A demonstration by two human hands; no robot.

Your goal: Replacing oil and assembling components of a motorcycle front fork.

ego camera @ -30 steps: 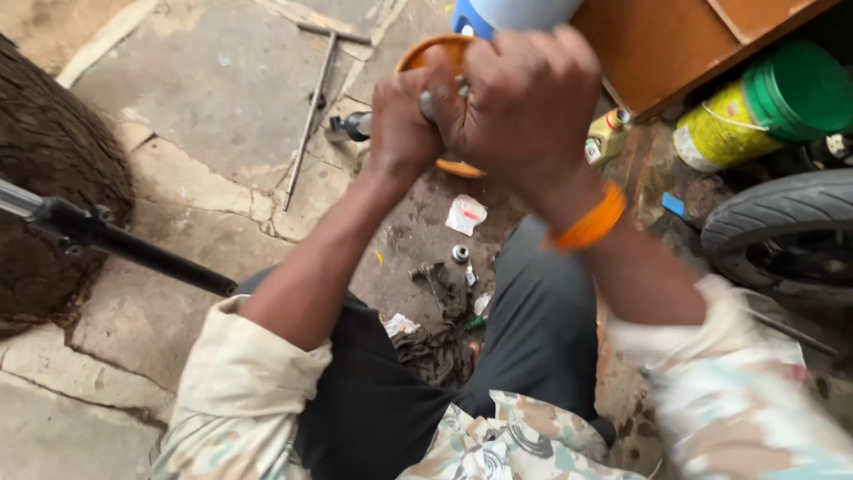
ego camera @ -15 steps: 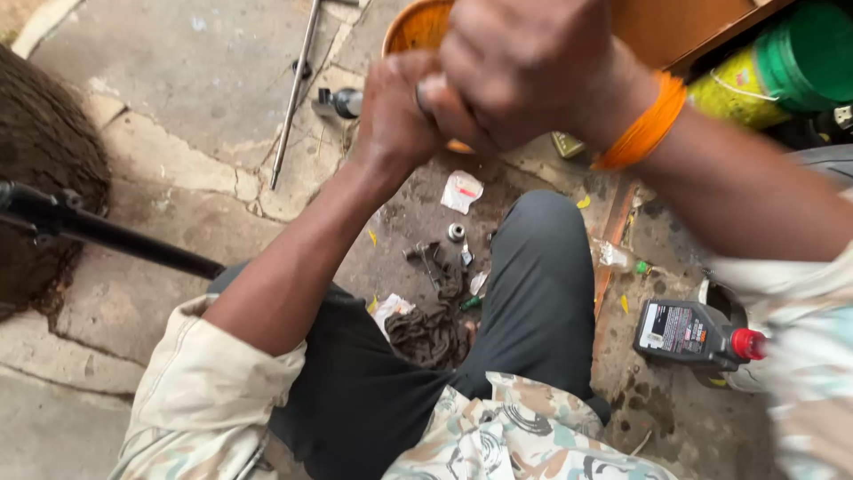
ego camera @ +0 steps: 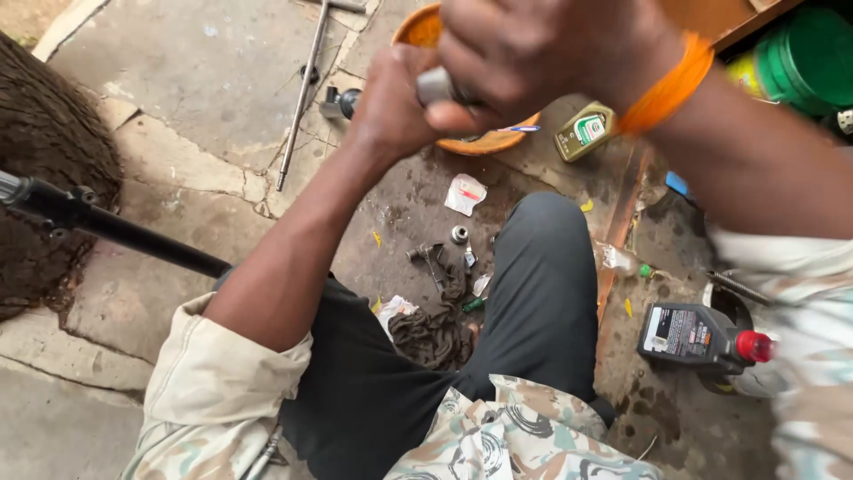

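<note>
Head view, looking down at a person seated on a stained concrete floor (ego camera: 160, 80), knees up, dark trousers, camouflage-pattern jacket with sleeves pushed back.

Both hands raised close to the camera, pressed together over one small object. Left hand (ego camera: 391, 107): closed in a fist, fingers wrapped around the lower part of a grey metal cylinder (ego camera: 435, 84). Right hand (ego camera: 542, 49): also closed, fingers curled over the top of the same cylinder, knuckles toward the lens. Only a short stub of the cylinder shows between the two fists; its ends are hidden, so its full shape cannot be told. An orange wristband (ego camera: 666, 84) sits on the right wrist.

Directly behind the hands, on the floor: an orange bowl (ego camera: 489, 142), mostly covered by the fists. Just right of the bowl, a small green-labelled bottle (ego camera: 584, 131) lying tilted.

Floor between the knees: a white scrap of paper (ego camera: 466, 193), a few small metal fittings (ego camera: 459, 235), a dark oily rag (ego camera: 435, 333).

Right of the right leg: a black oil jug with red cap (ego camera: 697, 336), lying on its side, cap pointing right. A clear small bottle (ego camera: 622, 260) lies near it, above.

Upper left: a long metal rod (ego camera: 302, 98) lying on the floor, running top to bottom. A black tube (ego camera: 115, 229) crosses from the left edge toward the left thigh. A dark bristly mass (ego camera: 44, 169) fills the left edge. Green bucket (ego camera: 804, 58) at top right.
</note>
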